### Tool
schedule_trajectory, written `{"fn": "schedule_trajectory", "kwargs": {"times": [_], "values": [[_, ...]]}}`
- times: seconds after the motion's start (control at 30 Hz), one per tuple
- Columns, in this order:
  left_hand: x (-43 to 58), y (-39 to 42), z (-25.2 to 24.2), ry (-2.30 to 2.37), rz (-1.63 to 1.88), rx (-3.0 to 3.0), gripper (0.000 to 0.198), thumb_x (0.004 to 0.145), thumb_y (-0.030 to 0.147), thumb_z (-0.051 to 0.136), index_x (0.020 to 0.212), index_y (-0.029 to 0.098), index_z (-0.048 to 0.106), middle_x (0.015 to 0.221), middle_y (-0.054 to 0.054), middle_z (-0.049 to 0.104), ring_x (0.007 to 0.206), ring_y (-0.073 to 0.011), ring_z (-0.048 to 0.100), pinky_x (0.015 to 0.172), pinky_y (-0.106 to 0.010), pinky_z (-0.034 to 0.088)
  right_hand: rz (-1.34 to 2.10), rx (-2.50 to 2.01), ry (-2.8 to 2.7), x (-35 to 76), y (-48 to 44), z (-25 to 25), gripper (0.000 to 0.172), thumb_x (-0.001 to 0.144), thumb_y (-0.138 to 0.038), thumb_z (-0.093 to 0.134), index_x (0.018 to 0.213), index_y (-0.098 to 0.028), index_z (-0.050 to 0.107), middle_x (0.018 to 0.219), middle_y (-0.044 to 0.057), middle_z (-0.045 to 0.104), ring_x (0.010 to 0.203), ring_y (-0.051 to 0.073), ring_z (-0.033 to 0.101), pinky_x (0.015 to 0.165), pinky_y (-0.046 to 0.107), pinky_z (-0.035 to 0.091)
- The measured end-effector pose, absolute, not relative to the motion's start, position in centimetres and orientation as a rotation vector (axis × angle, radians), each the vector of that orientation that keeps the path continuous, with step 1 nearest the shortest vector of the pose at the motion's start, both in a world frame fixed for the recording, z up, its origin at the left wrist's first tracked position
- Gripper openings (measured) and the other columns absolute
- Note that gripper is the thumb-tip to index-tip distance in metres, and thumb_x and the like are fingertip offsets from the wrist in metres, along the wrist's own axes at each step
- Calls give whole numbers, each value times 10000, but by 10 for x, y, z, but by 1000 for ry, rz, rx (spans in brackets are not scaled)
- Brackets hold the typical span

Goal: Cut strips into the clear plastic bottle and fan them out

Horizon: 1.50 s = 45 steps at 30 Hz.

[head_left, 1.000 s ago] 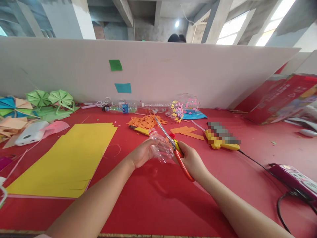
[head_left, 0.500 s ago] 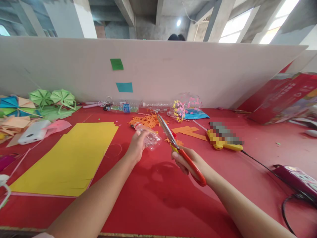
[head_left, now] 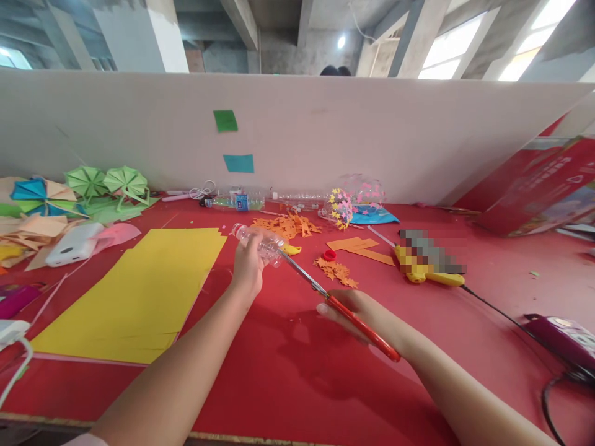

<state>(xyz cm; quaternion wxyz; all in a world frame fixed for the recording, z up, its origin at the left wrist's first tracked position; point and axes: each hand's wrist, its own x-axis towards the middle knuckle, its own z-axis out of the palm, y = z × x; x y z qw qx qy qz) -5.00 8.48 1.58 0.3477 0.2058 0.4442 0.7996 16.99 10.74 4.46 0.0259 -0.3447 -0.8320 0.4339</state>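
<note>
Wide red bench (head_left: 297,384), with a big yellow sheet (head_left: 139,291) lying flat on its left side. Over the middle, the left hand (head_left: 248,266) has its grip wrapped tight around a clear plastic bottle (head_left: 258,238), held off the bench with its neck pointing far-left. The right hand (head_left: 357,310), nearer and to the right, grips the orange handles of the scissors (head_left: 325,296). The blades look closed, with the tip right at the bottle's base. The bottle looks whole and no cut shows, so I'd call the cutting barely begun. A small red cap (head_left: 330,255) lies loose just beyond the blades.
</note>
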Motion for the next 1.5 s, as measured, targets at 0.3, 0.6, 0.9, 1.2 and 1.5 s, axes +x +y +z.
{"fn": "schedule_trajectory", "kwargs": {"times": [0.3,0.6,0.9,1.2,1.5], "values": [[-38,85,12,1204,2032,503,255,698,371,670,834,187,556,788,-37,653,696,-160,611,636,-281,462,1473,-1040,-2529,169,103,47,435,830,-567,563,641,-212,396,485,-77,369,430,87,362,436,225,271],[-37,85,10,1228,2043,497,260,690,389,685,815,210,544,766,-21,620,704,-168,601,648,-300,472,1574,-1046,-2486,170,103,45,449,834,-620,538,695,-200,456,495,-77,386,434,89,384,461,230,278],[-35,85,9,1246,2055,555,277,689,406,663,840,200,555,794,-26,609,766,-174,597,690,-307,470,1615,-1061,-2459,169,103,46,452,829,-619,550,692,-198,459,476,-89,359,414,80,372,459,229,287],[-34,84,11,1250,2059,514,253,704,390,667,819,204,539,807,-13,579,760,-153,563,669,-278,446,1640,-1055,-2439,169,102,47,452,829,-619,551,696,-194,468,466,-92,356,406,76,372,453,225,302],[-35,84,12,1257,2072,493,277,689,379,694,837,213,529,730,19,525,686,-132,535,635,-271,417,1662,-1129,-2403,168,102,47,450,822,-607,565,678,-194,460,436,-90,379,366,65,368,408,205,303]]}}
